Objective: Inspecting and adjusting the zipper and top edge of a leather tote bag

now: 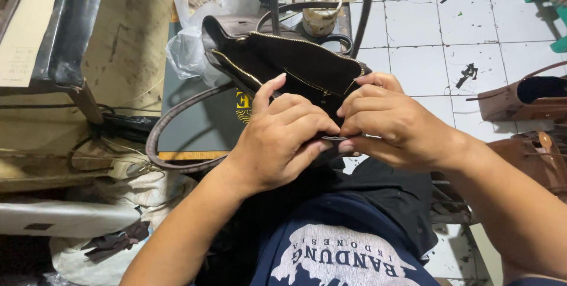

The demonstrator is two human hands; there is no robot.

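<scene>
A dark brown handbag with a black lining and gold zip teeth lies open on its side in front of me. Both hands pinch its near rim. My left hand grips the rim from the left with the thumb raised. My right hand closes on the same edge from the right, fingertips touching the left hand's fingers. A brown strap loops from the bag down to the left.
A grey-green table top with a wooden edge lies under the bag. A clear plastic bag and a glue-stained jar stand behind it. Two brown handbags sit on the white tiled floor at right. Scraps litter the left side.
</scene>
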